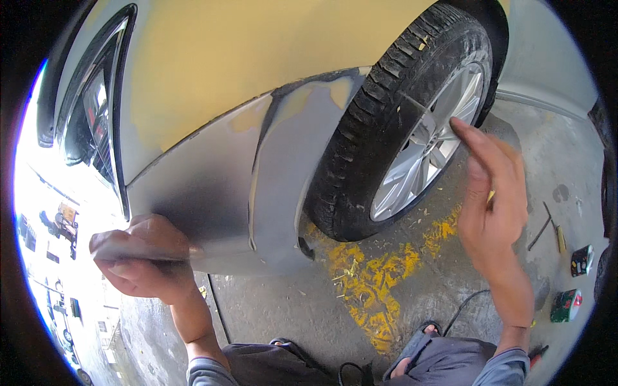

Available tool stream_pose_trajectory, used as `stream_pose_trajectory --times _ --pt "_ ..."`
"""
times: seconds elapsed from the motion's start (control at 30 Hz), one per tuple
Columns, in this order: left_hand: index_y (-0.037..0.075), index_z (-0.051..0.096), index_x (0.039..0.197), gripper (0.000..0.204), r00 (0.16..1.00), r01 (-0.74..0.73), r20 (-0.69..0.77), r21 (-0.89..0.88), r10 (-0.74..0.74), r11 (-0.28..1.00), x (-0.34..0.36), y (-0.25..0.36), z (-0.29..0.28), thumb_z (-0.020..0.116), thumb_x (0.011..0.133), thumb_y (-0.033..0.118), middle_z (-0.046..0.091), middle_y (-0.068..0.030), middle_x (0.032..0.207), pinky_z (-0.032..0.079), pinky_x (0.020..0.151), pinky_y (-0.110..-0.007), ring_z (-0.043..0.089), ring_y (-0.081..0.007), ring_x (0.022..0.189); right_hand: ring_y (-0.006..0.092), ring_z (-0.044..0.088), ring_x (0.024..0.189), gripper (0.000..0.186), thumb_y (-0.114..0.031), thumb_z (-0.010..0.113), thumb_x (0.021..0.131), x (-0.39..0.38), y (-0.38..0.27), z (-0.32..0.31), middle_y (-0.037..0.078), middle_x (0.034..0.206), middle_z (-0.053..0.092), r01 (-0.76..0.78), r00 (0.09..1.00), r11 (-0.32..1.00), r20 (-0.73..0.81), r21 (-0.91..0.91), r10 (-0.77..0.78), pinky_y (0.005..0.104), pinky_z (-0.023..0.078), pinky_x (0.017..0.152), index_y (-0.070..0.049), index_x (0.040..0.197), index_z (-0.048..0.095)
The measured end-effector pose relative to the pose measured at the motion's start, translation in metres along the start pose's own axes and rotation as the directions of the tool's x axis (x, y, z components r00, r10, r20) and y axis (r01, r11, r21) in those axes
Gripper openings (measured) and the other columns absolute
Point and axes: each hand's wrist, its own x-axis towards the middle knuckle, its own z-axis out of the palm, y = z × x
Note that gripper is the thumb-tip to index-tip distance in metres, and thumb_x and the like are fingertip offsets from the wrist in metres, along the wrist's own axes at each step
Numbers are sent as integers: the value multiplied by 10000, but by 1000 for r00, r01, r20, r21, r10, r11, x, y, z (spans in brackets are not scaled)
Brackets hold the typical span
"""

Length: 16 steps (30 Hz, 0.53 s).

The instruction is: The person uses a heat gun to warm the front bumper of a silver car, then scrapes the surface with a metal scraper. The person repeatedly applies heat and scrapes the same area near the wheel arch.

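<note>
At the left, my left hand (145,257) is closed round a flat, thin grey piece (161,251), blurred and seen nearly edge-on. It is in front of the lower end of the car's grey bumper corner (212,174); whether it touches cannot be told. My right hand (492,199) is raised in front of the wheel (428,138), index finger and thumb brought close together. A thin bright edge shows beyond its fingertips against the tyre (351,141), but what the hand holds, if anything, is unclear. Yellowish, sanded-looking patches cover the body panel (238,58) above the bumper.
A tail light (96,109) is at the upper left. On the concrete floor (277,302) is worn yellow paint (380,296). Cans (566,305) and thin tools (560,238) lie at the right. My sandalled foot (418,341) and a black cable (463,309) are below.
</note>
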Motion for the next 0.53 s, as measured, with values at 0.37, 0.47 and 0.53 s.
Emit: stream_pose_trajectory --times 0.37,0.47,0.53 --pt "-5 488 1232 369 865 466 341 -268 -369 843 2 126 87 475 984 268 552 -52 1004 388 766 -206 475 -70 846 147 537 670 289 -86 457 907 -59 -76 -19 125 881 574 -304 952 716 216 629 215 294 451 532 58 1153 409" --pt "-9 487 1179 316 869 492 309 -449 -387 746 4 129 91 485 981 238 586 -68 984 417 746 -204 525 -87 848 175 553 647 274 -105 463 909 -66 -60 -24 121 837 578 -360 828 821 557 444 62 323 450 512 31 1146 435" --pt "-17 494 1117 267 845 534 340 -494 -412 687 11 137 94 488 979 211 620 -85 967 454 739 -220 571 -108 856 167 563 710 284 -158 463 919 -92 -44 -23 93 931 580 -725 684 589 466 356 561 308 460 586 -6 1159 439"
